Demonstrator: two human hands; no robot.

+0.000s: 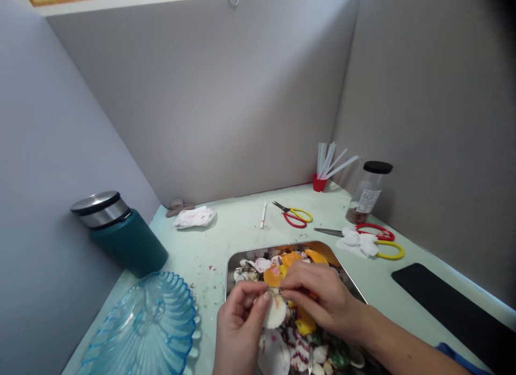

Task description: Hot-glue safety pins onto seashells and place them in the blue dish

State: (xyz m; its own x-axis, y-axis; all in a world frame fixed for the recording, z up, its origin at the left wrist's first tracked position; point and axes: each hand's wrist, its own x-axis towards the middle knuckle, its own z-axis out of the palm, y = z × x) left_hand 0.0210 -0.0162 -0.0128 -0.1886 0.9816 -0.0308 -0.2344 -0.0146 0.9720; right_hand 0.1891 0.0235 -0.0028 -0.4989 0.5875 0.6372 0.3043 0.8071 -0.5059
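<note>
Between thumb and forefinger, my left hand pinches a cream-white scallop shell with an orange mark. My right hand is closed in a pinch at the top edge of that shell; whatever lies between its fingertips is too small to make out. Both hands are over a metal tray full of shells. Just behind the fingertips lies an orange shell in the tray. A large white shell and a purple-striped shell show below the hands. My forearm and hands hide part of the tray.
Left stand a blue shell-shaped dish and a teal bottle. Behind the tray are crumpled tissue, a marker and small scissors. Right are larger scissors, a jar, a red cup of strips and a black pad.
</note>
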